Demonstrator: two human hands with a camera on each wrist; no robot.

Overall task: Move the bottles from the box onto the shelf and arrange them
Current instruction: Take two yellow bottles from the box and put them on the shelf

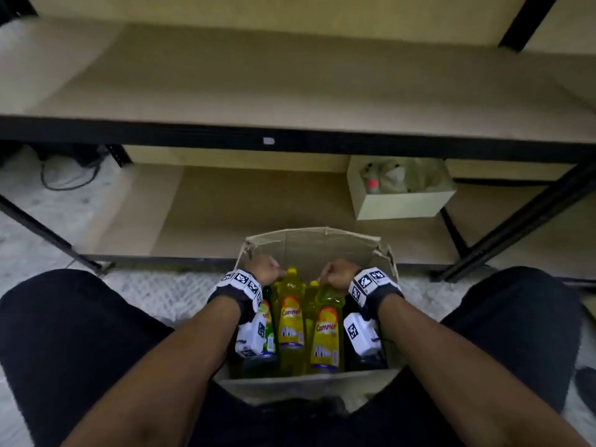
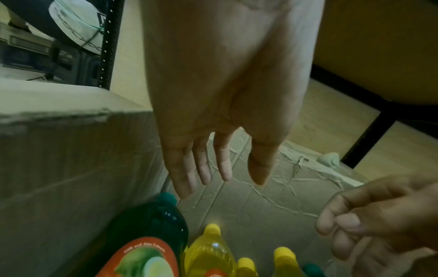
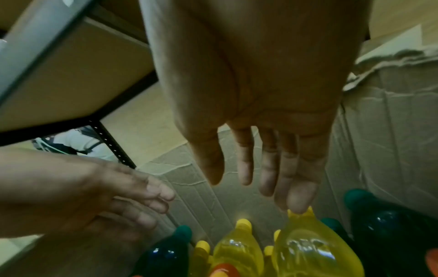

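An open cardboard box [image 1: 309,240] stands on the floor between my knees. In it stand yellow bottles [image 1: 291,314] with orange labels and dark green bottles [image 2: 151,219] at the sides. My left hand [image 1: 269,269] hangs over the box's left half, fingers straight and holding nothing, above a green cap [image 2: 167,196]. My right hand [image 1: 337,272] hangs over the right half with straight fingers [image 3: 267,178]. One fingertip touches the cap of a yellow bottle [image 3: 312,249]. The wide beige shelf [image 1: 290,85] lies in front, bare.
A black metal frame [image 1: 290,140] edges the shelf. The lower shelf board [image 1: 242,204] carries a small white box [image 1: 400,201] with soft toys at the right. Cables [image 1: 64,175] lie on the floor at the far left. The box walls [image 2: 71,159] stand close around both hands.
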